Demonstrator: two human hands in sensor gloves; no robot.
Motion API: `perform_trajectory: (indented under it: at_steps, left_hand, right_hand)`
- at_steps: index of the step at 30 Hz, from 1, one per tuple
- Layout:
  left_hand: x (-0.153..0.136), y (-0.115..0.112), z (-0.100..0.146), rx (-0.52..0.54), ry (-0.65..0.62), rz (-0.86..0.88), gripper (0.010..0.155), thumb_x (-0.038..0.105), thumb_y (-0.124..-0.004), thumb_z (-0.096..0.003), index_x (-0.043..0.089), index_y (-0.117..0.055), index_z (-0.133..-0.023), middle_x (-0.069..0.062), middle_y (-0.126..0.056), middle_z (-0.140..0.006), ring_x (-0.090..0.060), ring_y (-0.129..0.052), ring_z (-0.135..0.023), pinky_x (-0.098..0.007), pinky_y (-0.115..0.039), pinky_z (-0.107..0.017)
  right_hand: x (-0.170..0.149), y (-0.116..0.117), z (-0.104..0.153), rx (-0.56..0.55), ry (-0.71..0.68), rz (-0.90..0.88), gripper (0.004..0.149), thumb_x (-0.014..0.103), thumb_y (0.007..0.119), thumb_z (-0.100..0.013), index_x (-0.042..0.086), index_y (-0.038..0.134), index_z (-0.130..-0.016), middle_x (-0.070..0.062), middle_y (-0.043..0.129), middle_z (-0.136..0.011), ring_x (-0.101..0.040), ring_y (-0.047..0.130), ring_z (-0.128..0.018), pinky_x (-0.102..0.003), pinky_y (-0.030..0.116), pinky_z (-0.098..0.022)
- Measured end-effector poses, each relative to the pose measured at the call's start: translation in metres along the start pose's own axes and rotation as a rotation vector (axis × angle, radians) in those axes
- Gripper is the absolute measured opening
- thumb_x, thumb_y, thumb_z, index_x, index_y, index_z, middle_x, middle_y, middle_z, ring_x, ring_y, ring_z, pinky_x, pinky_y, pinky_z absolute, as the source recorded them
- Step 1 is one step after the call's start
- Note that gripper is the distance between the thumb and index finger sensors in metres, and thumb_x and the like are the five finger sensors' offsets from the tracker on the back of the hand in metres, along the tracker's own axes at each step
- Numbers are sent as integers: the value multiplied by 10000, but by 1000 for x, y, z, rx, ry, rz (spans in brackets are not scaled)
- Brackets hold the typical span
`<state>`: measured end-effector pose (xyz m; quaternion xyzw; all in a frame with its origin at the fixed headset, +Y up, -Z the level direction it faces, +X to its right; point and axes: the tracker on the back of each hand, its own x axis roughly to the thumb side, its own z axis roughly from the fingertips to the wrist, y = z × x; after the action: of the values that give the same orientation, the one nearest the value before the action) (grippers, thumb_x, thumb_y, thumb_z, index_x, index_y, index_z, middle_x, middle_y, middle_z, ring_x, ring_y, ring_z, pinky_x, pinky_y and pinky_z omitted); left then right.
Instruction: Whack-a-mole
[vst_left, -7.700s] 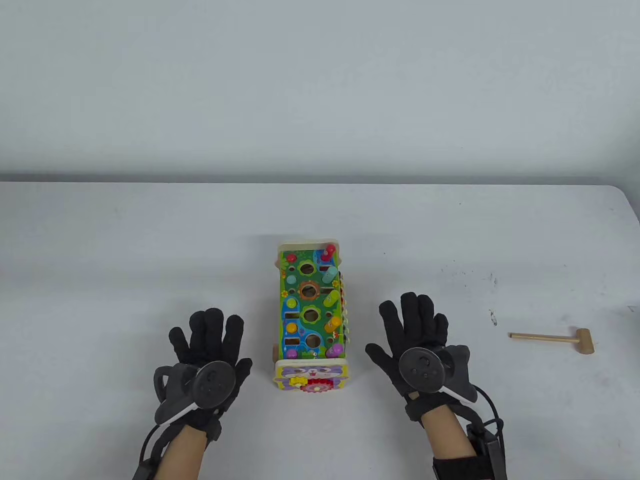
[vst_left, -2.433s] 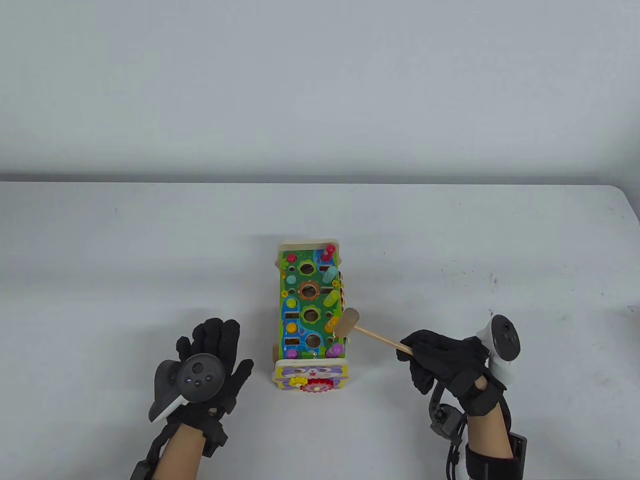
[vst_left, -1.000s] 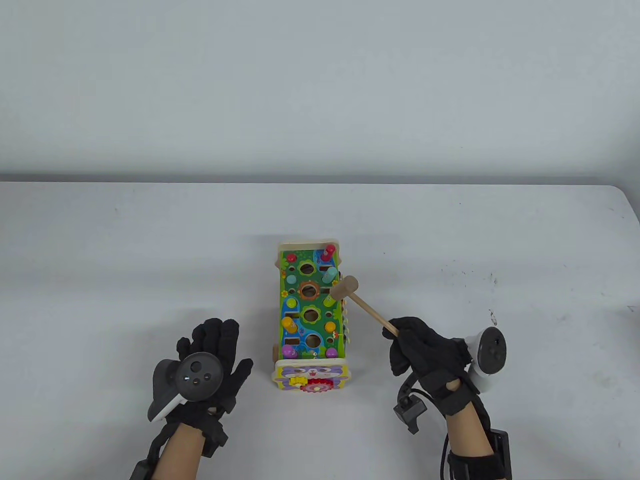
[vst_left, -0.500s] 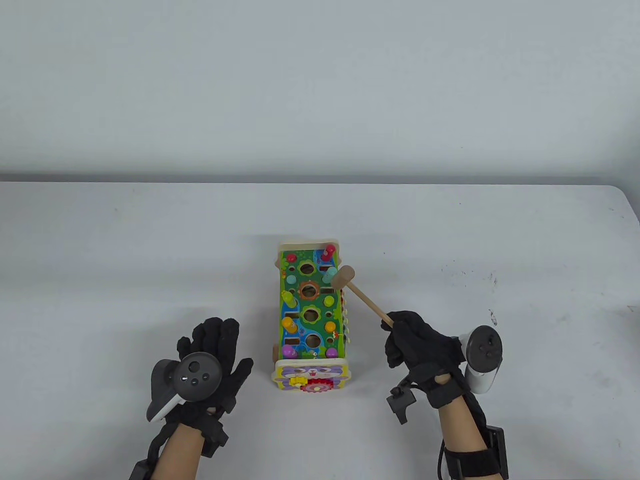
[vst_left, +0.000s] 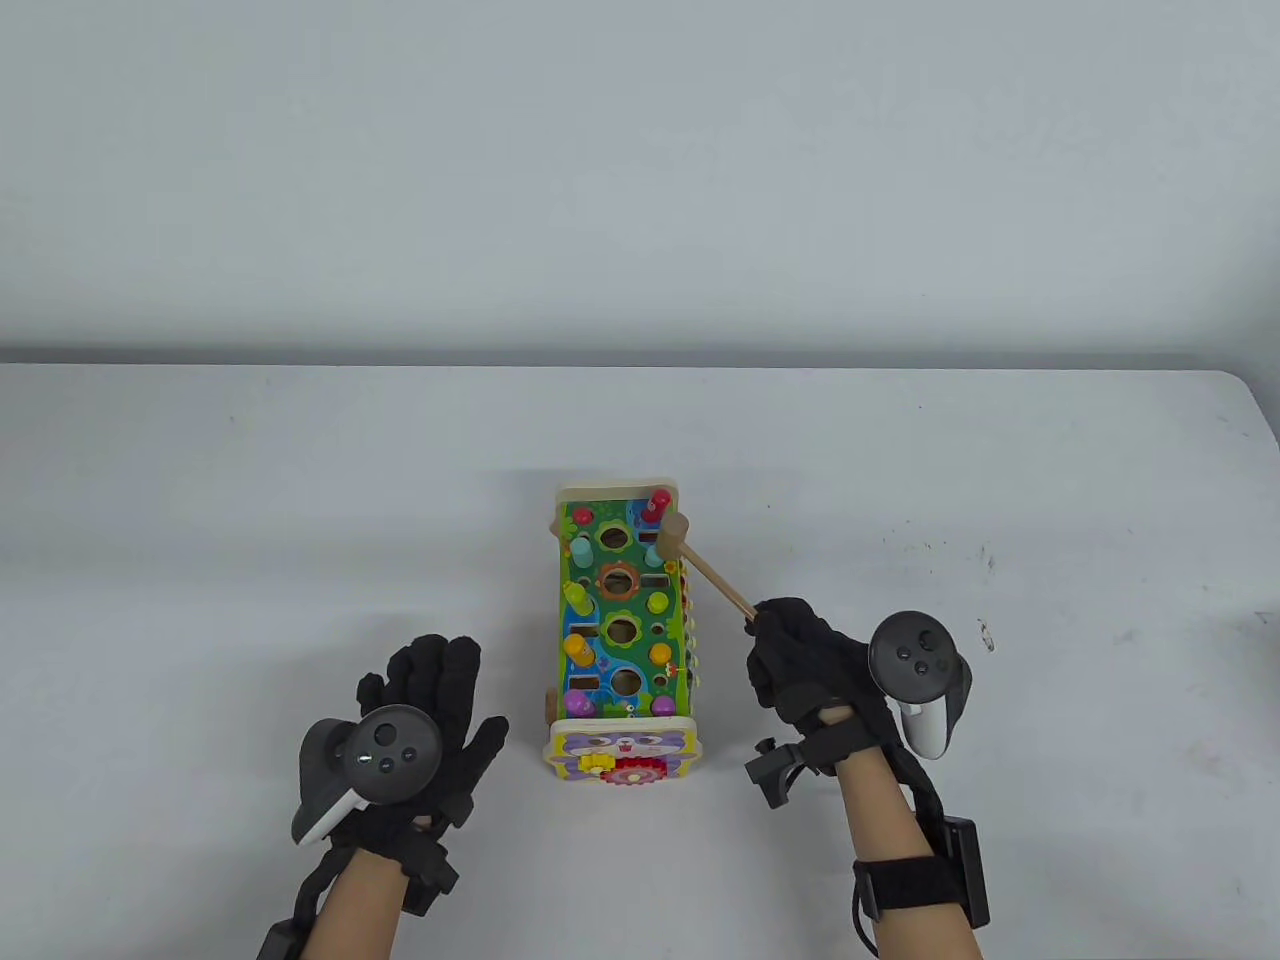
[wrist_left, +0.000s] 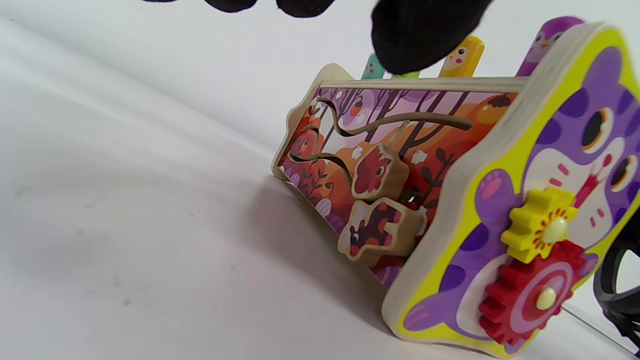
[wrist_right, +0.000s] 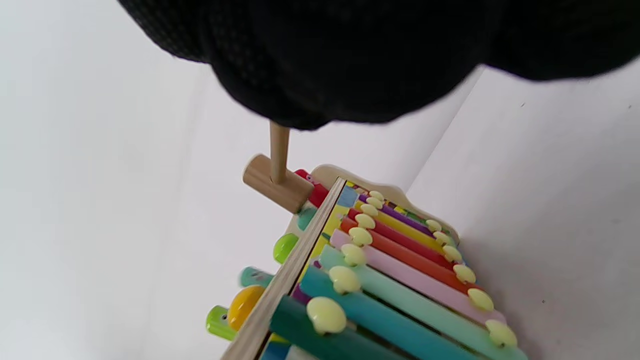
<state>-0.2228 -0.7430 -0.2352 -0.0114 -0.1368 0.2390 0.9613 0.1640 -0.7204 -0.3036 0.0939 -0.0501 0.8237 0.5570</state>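
Note:
The colourful wooden whack-a-mole toy (vst_left: 620, 620) stands mid-table, its cat-face end (vst_left: 620, 752) toward me. My right hand (vst_left: 800, 660) grips the handle of the small wooden hammer (vst_left: 705, 575). The hammer head (vst_left: 673, 534) rests on the teal peg in the toy's right row, just below the raised red peg (vst_left: 658, 503). In the right wrist view the hammer head (wrist_right: 277, 184) presses on the teal peg beside the red peg (wrist_right: 312, 190). On the left row the teal (vst_left: 582, 547), green, orange and purple pegs stand up. My left hand (vst_left: 425, 700) lies flat and open on the table left of the toy.
The toy's right side carries a xylophone of coloured bars (wrist_right: 400, 280). Its left side has a sliding animal-piece track (wrist_left: 375, 200), and gears (wrist_left: 540, 280) sit on the cat face. The white table's (vst_left: 200, 500) far edge meets a plain wall.
The right hand has swung the hammer farther along the right row and brought it down on the teal peg; the left teal peg has popped up. The left hand stayed still.

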Motion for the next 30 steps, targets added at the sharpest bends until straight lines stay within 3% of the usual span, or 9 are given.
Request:
perform_trajectory:
  at_steps: [6,10,14,18,21,23,30]
  left_hand:
    - [0,0,0,5,3,8,791,433,-624,-572,74,-213,-1144,-352,-226,-1142,-683,-265,-1026,-814,-184,-621]
    - [1,0,0,6,-2,14,793,434,-623,-572,70,-211,-1143,-357,-226,-1139,-682,-265,-1026,-815,-184,-621]
    - [3,0,1,7,-13,14,793,434,-624,-572,71,-211,-1144,-350,-228,-1142,-683,-266,-1027,-815,-184,-621]
    - [3,0,1,3,-16,17,792,434,-625,-571,68,-216,-1144,-363,-231,-1137,-685,-268,-1024,-815,-186,-619]
    - [3,0,1,0,-15,22,792,434,-624,-571,68,-216,-1143,-362,-230,-1138,-685,-269,-1023,-815,-187,-620]
    - [3,0,1,0,-14,26,792,434,-623,-573,69,-214,-1144,-358,-227,-1139,-686,-267,-1024,-815,-186,-620]
    - [4,-1,0,-1,-20,34,792,435,-623,-572,69,-213,-1142,-360,-231,-1137,-684,-279,-1024,-816,-194,-620]
  right_hand:
    - [19,-7,-5,-72,-138,-319,485,290,627,-552,-117,746,-789,5,897,-417,-172,925,-191,-478,787,-273]
    - [26,-6,-9,-80,-171,-435,485,313,612,-564,-81,729,-822,25,890,-449,-157,924,-229,-463,787,-313]
    - [21,1,-16,-79,-102,-342,484,310,607,-570,-79,719,-834,17,889,-469,-163,926,-248,-468,782,-326]
    - [5,15,-27,-24,84,-102,483,261,637,-554,-145,736,-796,-39,903,-434,-207,926,-200,-507,770,-270]
    - [5,17,-27,-7,77,28,482,280,624,-559,-124,738,-796,-7,899,-433,-175,928,-200,-483,785,-271]
    - [9,17,-26,-58,35,-3,483,273,631,-554,-135,740,-789,-15,901,-427,-184,928,-194,-490,782,-266]
    - [30,11,-4,-32,-57,-181,484,276,625,-557,-130,735,-795,-19,901,-436,-187,929,-203,-490,780,-274]
